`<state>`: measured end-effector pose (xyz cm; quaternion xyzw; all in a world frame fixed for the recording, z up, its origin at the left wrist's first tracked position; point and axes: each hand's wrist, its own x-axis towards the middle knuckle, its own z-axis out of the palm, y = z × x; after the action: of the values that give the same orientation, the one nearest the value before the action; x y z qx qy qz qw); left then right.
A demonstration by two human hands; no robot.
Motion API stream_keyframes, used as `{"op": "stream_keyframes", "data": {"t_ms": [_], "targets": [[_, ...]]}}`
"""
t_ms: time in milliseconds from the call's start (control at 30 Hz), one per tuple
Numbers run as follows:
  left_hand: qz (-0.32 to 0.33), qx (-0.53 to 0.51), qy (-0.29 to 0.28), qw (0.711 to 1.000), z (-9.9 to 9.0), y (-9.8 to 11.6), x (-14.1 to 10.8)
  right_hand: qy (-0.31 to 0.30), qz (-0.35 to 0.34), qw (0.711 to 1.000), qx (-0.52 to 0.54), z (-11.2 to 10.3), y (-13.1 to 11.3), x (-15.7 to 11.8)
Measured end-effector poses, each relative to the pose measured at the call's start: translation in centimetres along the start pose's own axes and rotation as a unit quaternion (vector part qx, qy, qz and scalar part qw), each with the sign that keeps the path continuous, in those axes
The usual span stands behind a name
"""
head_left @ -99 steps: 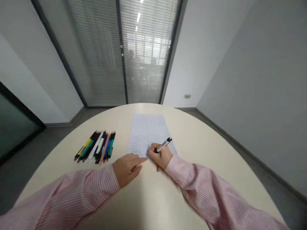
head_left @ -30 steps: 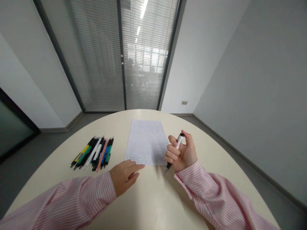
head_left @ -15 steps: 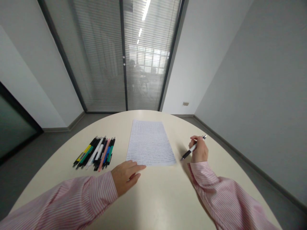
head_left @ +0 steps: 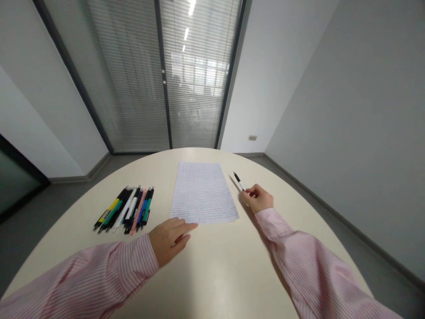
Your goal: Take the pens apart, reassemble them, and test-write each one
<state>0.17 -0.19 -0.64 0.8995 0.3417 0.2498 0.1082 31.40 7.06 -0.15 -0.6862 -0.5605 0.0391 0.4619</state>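
Note:
Between the fingertips of my right hand [head_left: 259, 199] is a black-and-white pen [head_left: 238, 180], its black end pointing away from me to the upper left. This hand is just right of a sheet of paper [head_left: 203, 192] covered in lines of small writing. My left hand [head_left: 171, 239] lies with its fingers stretched out at the near left edge of the sheet, holding nothing. Left of the paper, several pens [head_left: 128, 210] in yellow, green, black, white, pink and blue lie side by side.
The round cream table [head_left: 212, 274] carries everything. Past its far edge stand glass panels with blinds [head_left: 195, 110] and a white wall with a socket plate [head_left: 253, 138]. A grey wall [head_left: 365, 133] runs along the right.
The pen in my right hand has turned round: its black end pointed toward me and now points away. My left hand keeps its place on the paper's edge. The view has shifted slightly.

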Motion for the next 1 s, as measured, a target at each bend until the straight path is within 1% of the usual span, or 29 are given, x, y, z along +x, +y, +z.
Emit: {"op": "stream_keyframes", "data": {"t_ms": [133, 300, 433, 533, 633, 733, 800, 833, 867, 900, 967, 1000], "targets": [[-0.002, 0.002, -0.014, 1.0, -0.1, 0.0, 0.0, -0.049, -0.033, 0.997, -0.05, 0.2, -0.1, 0.1], [-0.003, 0.003, -0.003, 1.0, -0.1, 0.1, -0.1, -0.102, -0.078, 0.989, -0.07, 0.3, -0.2, 0.3], [-0.003, 0.007, -0.006, 1.0, -0.1, 0.1, -0.1, -0.115, -0.112, 0.984, -0.077, 0.4, 0.0, 0.4], [-0.002, 0.006, -0.005, 1.0, -0.1, 0.1, -0.1, -0.105, -0.137, 0.982, -0.074, 0.8, 0.1, 0.4], [-0.002, 0.01, -0.003, 1.0, 0.0, 0.1, -0.1, -0.068, -0.16, 0.983, -0.062, 0.8, 0.0, 0.2], [0.003, 0.011, 0.006, 1.0, 0.1, -0.1, -0.1, -0.011, -0.184, 0.982, -0.04, 0.1, -1.1, -0.1], [0.006, 0.014, 0.011, 1.0, 0.0, -0.1, 0.0, 0.017, -0.212, 0.977, -0.019, -0.7, -2.3, -0.9], [0.007, 0.017, 0.016, 1.0, -0.1, 0.0, 0.0, 0.021, -0.235, 0.972, -0.005, -1.2, -3.1, -1.5], [0.01, 0.017, 0.021, 1.0, -0.3, 0.2, 0.1, 0.022, -0.285, 0.958, 0.033, -1.6, -4.0, -2.3], [0.018, 0.012, 0.029, 0.999, -0.5, 0.5, 0.1, 0.003, -0.33, 0.942, 0.061, -2.0, -4.9, -3.3], [0.057, -0.004, 0.047, 0.997, -1.1, 1.3, 0.2, -0.068, -0.392, 0.914, 0.079, -2.4, -6.7, -5.7], [0.089, -0.011, 0.055, 0.994, -1.3, 1.7, 0.2, -0.109, -0.426, 0.895, 0.08, -2.5, -7.5, -7.0]]}}
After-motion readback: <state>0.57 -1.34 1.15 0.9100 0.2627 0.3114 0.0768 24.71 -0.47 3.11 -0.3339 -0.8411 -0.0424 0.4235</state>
